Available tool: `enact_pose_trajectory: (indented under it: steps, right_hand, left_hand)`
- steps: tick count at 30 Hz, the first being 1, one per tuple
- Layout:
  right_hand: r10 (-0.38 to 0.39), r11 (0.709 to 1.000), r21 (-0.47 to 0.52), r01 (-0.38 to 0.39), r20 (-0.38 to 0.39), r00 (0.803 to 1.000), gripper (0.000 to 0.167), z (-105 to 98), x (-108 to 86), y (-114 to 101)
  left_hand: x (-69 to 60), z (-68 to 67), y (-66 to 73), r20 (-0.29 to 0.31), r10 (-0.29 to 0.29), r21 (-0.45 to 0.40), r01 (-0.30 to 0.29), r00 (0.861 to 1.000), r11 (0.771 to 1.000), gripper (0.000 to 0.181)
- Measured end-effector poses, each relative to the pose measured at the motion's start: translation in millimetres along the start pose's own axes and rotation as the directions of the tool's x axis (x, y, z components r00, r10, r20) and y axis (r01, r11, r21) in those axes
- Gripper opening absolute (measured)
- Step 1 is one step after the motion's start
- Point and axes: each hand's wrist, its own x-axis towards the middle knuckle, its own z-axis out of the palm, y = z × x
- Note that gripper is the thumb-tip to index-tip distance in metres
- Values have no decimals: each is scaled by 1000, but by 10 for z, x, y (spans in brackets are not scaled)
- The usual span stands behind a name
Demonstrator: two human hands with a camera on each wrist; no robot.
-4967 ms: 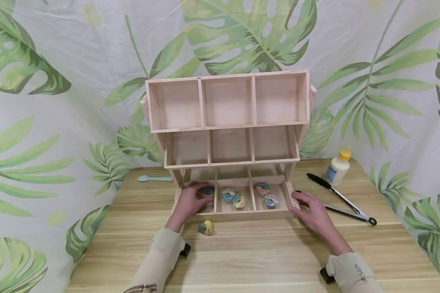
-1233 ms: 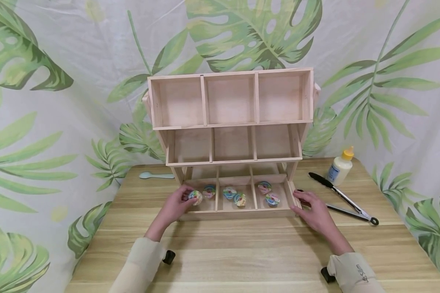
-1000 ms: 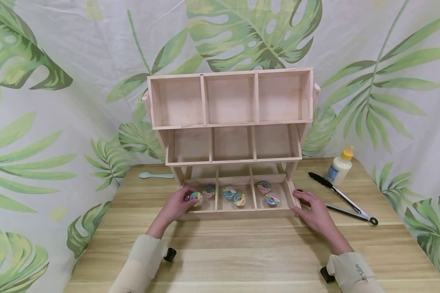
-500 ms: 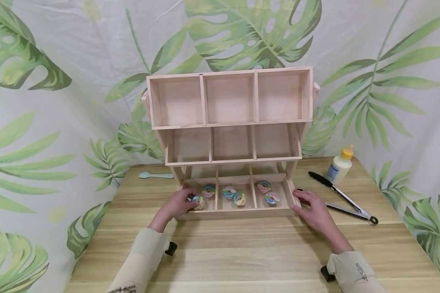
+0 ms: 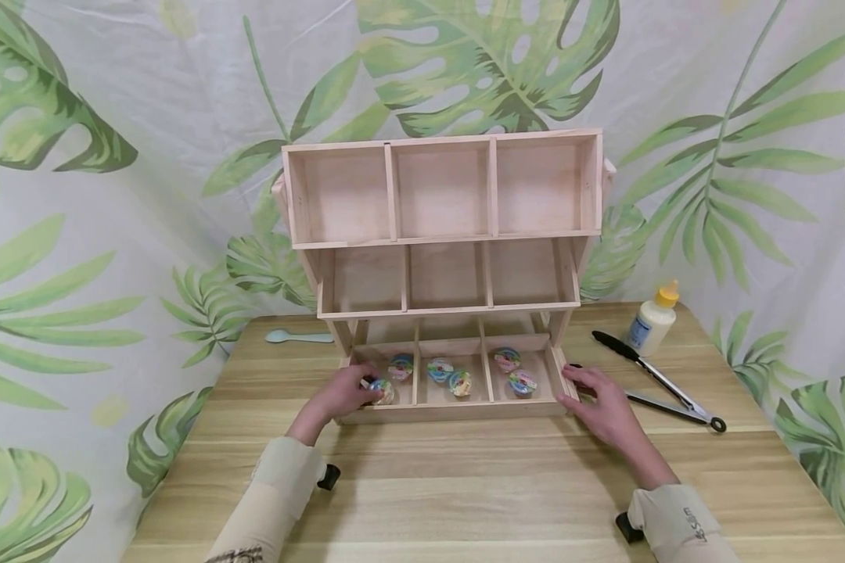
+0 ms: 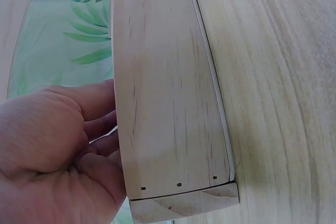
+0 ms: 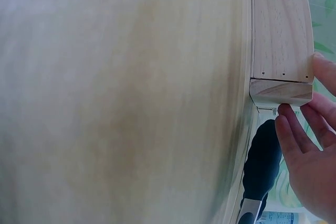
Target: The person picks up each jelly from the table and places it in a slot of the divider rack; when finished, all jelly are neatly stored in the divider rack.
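Note:
In the head view, my left hand [image 5: 343, 393] is inside the bottom row's left compartment. Its fingers hold a jelly cup [image 5: 383, 392], partly hidden by them. A second jelly cup [image 5: 400, 367] lies just behind, in the same compartment. My right hand [image 5: 602, 403] touches the front right corner of the wooden rack [image 5: 458, 411]; the right wrist view shows its fairly straight fingers [image 7: 290, 135] against that corner. The left wrist view shows the left hand [image 6: 47, 150] reaching past the rack's side panel [image 6: 163, 93]; the cup is hidden there.
Two jelly cups [image 5: 440, 370] lie in the bottom middle compartment and two more jelly cups [image 5: 521, 382] in the right one. Black-handled tongs [image 5: 669, 407] lie right of the rack, near a yellow-capped bottle [image 5: 652, 322]. A pale spoon [image 5: 299, 337] lies behind left.
Five seconds ago a jelly cup lay on the table before the rack; that spot is now bare. Over the last second my left hand moved a cup slightly right and down inside the compartment.

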Motion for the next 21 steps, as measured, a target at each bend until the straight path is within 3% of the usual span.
enact_pose_trajectory:
  steps: [8,21]
  right_hand:
    - [2,1000,-5,-2,-4,1000,47,9,-7,-9]
    - [-1,1000,-3,1,-2,1000,48,8,-9,-21]
  left_hand:
    - [23,31,-8,1,-16,-11,16,1000,1000,21]
    - [17,33,-32,-44,32,33,-30,999,999,25]
